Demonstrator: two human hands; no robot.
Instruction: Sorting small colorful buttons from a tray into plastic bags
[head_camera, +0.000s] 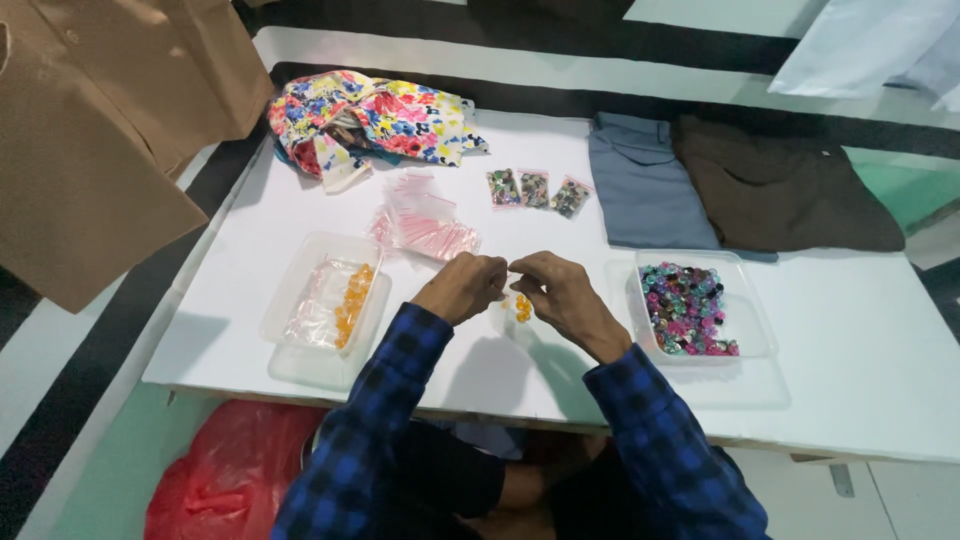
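Head view: both hands meet over the middle of the white tabletop (300, 215). The left hand (463, 288) and the right hand (563, 292) each pinch the mouth of a small clear bag (519, 309) with orange beads inside, hanging just between them. To seal it well, the fingers should likely press the strip evenly from one end across, keeping the bag upright so the beads stay low. A tray of orange beads (352, 300) sits left, a tray of mixed beads (690, 308) right.
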